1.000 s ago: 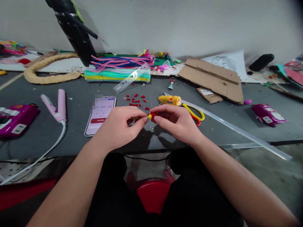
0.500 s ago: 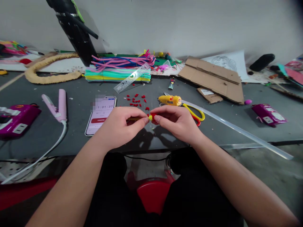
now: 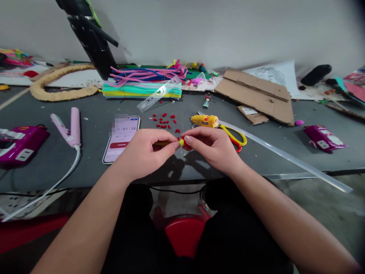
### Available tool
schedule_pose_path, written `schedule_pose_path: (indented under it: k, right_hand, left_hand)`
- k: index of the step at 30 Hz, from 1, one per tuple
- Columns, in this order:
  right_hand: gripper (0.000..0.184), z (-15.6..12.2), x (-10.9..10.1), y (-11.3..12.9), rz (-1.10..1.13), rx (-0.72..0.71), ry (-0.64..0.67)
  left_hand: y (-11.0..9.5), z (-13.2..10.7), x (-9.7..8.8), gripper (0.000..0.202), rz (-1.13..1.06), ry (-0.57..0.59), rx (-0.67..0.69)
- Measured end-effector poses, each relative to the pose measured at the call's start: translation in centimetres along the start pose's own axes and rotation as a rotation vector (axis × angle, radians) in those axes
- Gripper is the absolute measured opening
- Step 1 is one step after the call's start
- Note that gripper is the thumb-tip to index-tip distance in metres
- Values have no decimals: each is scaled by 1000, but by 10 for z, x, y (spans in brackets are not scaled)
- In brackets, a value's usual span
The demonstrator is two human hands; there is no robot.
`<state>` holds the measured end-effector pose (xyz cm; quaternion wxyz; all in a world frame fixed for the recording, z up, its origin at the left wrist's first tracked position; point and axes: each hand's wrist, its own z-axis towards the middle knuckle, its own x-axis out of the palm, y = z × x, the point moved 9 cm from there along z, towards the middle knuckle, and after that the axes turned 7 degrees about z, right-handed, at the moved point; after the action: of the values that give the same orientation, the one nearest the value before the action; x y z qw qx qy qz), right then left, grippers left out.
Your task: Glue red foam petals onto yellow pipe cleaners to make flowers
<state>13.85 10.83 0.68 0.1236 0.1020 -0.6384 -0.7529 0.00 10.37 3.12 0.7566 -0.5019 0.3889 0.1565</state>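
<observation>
My left hand [image 3: 155, 152] pinches a thin stem with a small yellow fuzzy tip [image 3: 181, 142], its fingertips closed just behind the yellow part. From the other side my right hand [image 3: 211, 148] pinches a small red fuzzy piece [image 3: 186, 145] against that tip. Fingers partly hide both pieces, so how they join cannot be made out. Several small red pieces [image 3: 163, 122] lie scattered on the grey table just beyond my hands. Close behind my right hand lie a yellow glue gun [image 3: 205, 121] with a long clear glue stick and scissors with yellow and red handles [image 3: 242, 139].
Left of my hands lie a phone [image 3: 121, 142] showing a timer and a pink hair straightener [image 3: 74, 127]. Bundles of pipe cleaners [image 3: 142, 91] with a clear ruler [image 3: 158, 95] stand behind, near a lighter [image 3: 207, 101] and cardboard [image 3: 256, 91]. Purple power sockets [image 3: 323, 139] sit at right.
My right thumb and fingers have shifted slightly around the red piece at the yellow tip. My left hand stays in place. The phone timer has advanced one second.
</observation>
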Motion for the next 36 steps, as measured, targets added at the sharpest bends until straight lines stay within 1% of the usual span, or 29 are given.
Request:
schedule_pose_path:
  k: [6, 12, 17, 25, 30, 36]
  right_hand:
    - [27, 0, -2, 4, -43, -30, 2]
    - [27, 0, 1, 0, 12, -9, 6]
    - [25, 0, 0, 1, -1, -29, -4]
    - [22, 1, -2, 3, -35, -30, -9]
    - [25, 2, -1, 4, -11, -26, -11]
    - [28, 2, -2, 1, -3, -15, -37]
  left_hand:
    - [-1, 0, -1, 18, 19, -22, 16]
    - [-3, -1, -2, 17, 63, -46, 25]
    - [-4, -1, -3, 18, 76, -60, 31]
    - [-9, -2, -5, 18, 181, -117, 95]
    - [-14, -3, -5, 19, 218, -134, 131]
    - [-15, -4, -5, 20, 222, -142, 150]
